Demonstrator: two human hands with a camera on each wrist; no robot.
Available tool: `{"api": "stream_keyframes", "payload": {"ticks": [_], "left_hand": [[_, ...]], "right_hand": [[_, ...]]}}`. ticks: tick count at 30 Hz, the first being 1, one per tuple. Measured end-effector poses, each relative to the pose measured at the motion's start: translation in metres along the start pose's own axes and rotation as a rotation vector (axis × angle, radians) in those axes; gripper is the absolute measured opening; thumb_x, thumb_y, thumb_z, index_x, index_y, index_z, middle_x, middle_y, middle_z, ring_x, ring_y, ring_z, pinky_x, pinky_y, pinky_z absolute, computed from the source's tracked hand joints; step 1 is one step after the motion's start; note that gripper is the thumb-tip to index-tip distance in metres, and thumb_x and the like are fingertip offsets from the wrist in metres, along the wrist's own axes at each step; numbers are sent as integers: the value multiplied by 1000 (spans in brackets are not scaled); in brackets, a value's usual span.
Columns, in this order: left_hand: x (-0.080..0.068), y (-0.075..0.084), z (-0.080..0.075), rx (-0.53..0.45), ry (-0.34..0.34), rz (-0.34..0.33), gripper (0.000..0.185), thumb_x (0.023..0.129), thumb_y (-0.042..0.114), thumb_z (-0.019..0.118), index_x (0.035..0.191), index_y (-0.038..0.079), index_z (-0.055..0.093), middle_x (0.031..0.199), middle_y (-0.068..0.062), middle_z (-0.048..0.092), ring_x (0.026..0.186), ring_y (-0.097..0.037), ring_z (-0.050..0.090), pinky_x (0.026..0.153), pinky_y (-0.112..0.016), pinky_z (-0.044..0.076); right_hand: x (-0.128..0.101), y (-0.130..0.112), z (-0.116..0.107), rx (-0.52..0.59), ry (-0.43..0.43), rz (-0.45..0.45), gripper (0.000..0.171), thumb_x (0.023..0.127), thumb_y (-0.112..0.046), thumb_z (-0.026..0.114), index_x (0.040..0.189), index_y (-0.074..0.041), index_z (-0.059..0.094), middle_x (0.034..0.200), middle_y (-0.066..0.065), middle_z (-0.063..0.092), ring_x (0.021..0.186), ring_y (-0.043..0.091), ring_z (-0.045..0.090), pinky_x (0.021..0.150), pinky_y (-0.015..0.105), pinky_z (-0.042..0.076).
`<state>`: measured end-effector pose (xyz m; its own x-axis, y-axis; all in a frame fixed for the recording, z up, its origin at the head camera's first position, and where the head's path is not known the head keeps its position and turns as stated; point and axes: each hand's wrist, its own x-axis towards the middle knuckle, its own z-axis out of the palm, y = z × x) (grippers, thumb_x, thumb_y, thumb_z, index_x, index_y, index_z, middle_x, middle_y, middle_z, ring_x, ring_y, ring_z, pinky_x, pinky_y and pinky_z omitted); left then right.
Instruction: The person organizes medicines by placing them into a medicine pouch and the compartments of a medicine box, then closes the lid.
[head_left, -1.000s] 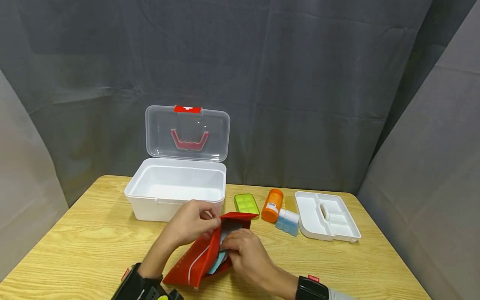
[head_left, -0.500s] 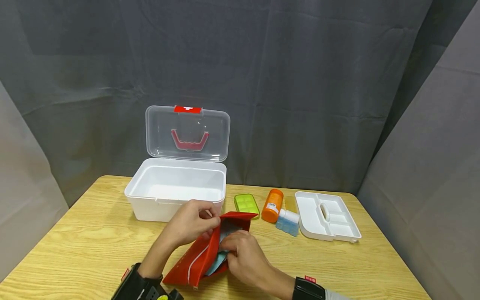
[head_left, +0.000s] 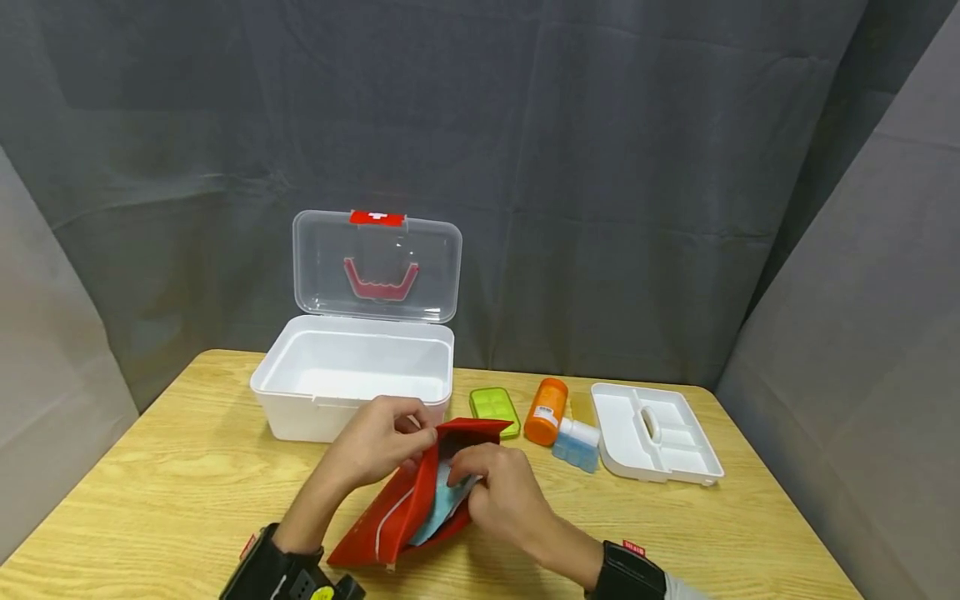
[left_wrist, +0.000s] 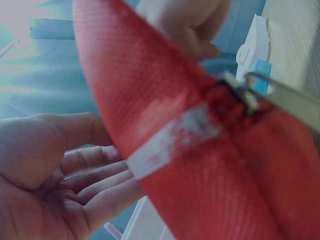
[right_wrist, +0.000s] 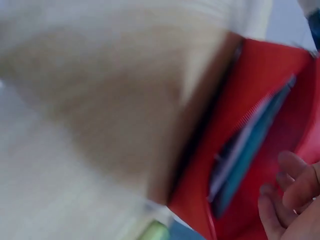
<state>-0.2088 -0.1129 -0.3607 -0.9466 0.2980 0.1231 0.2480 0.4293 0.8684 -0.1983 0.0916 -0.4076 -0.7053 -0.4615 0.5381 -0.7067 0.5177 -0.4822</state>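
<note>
A red zip pouch (head_left: 390,518) lies tilted on the wooden table (head_left: 165,483), its mouth held open. My left hand (head_left: 416,433) pinches the pouch's upper edge. My right hand (head_left: 468,467) grips a light blue packet (head_left: 447,502) that sits partly inside the pouch. In the left wrist view the red pouch (left_wrist: 200,165) fills the frame, with its zip pull (left_wrist: 245,92) showing and my left palm (left_wrist: 50,175) beside it. The right wrist view is blurred; it shows the red pouch (right_wrist: 265,90) with the blue packet (right_wrist: 245,155) in its slot.
An open white box (head_left: 352,379) with a clear lid (head_left: 377,267) stands just behind my hands. To its right lie a green pill case (head_left: 494,408), an orange bottle (head_left: 545,410), a small blue-and-white item (head_left: 576,443) and a white divided tray (head_left: 652,433). Grey curtains surround the table.
My right hand has moved up towards the pouch's mouth, taking the blue packet with it. My left hand keeps its pinch on the pouch edge in the same place.
</note>
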Motion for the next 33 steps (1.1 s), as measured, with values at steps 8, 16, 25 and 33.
{"api": "stream_keyframes", "payload": {"ticks": [8,16,25,33], "left_hand": [[1,0,-3,-10,-3,-20,8,90,9,64,85,5,69,82,-9,73,68,-17,70,60,-36,63],[0,-3,-5,-11,-18,-6,8,89,8,63,84,4,69,79,-8,73,64,-17,70,59,-36,62],[-1,-3,-8,-8,-31,-15,8,90,8,63,85,4,69,78,-8,72,64,-17,70,60,-36,63],[-1,-3,-10,-8,-49,-19,9,90,9,63,85,4,69,77,-7,70,65,-20,70,61,-39,63]], "right_hand": [[31,3,-34,-46,90,82,32,63,15,51,58,-15,62,59,-9,58,57,5,52,53,20,46],[60,35,-53,-117,-35,358,18,81,0,56,86,-10,71,80,0,68,70,16,58,63,31,51],[77,74,-47,-193,-150,505,30,89,-13,64,115,0,69,107,19,72,98,37,67,82,48,57],[90,98,-26,-264,-236,622,49,92,-25,69,129,6,63,125,23,68,119,41,61,100,51,52]]}}
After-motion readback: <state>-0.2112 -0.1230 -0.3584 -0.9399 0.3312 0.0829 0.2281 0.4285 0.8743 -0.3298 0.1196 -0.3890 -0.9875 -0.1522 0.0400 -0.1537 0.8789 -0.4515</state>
